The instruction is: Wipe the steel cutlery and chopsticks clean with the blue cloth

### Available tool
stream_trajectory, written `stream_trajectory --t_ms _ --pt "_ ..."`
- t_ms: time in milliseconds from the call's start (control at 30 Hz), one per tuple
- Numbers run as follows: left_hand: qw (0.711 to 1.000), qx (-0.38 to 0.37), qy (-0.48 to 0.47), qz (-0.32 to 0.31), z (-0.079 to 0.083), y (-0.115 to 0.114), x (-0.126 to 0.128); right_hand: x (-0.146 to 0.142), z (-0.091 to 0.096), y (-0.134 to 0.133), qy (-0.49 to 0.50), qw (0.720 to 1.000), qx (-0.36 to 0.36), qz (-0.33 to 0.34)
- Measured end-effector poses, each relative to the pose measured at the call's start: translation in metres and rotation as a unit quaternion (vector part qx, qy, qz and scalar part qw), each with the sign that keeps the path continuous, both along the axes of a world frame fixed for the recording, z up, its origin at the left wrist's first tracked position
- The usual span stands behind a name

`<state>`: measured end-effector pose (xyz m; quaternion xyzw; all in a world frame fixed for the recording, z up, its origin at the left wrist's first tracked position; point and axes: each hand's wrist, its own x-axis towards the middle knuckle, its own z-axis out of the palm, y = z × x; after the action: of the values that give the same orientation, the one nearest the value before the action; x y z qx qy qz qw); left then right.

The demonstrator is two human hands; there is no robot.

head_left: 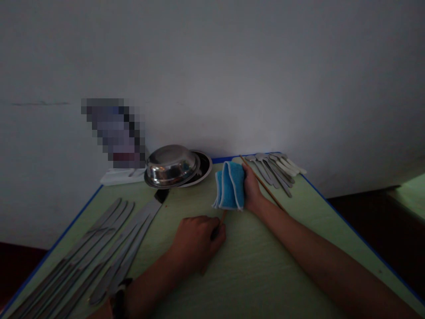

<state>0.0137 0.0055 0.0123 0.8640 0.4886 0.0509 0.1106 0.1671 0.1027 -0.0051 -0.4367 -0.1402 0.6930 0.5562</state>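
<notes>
My left hand [201, 237] is closed around a thin wooden stick [223, 216], which looks like a chopstick. Its lower end pokes out below my fist, above the green tabletop [259, 274]. In my right hand [253, 190] is a folded blue cloth [234, 186] with pale edging. The cloth stands just beyond my left hand, where the stick's upper end runs up to it and is hidden. Along the right wrist lies another thin wooden stick [265, 187] on the table. My right fingers are mostly behind the cloth.
Several long steel utensils [122, 248] lie on the left. At the back, an upturned steel bowl [172, 164] rests partly over a round dish [207, 166], near a white item [121, 177]. Several spoons [275, 170] fan out back right. A wall [249, 88] borders the far edge.
</notes>
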Motion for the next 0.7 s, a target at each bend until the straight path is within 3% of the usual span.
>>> stream_trajectory --t_ms 700 --pt "1.000 0.007 0.013 0.000 -0.0014 -0.0001 -0.0001 0.0008 -0.0069 0.0020 -0.003 1.000 0.023 -0.005"
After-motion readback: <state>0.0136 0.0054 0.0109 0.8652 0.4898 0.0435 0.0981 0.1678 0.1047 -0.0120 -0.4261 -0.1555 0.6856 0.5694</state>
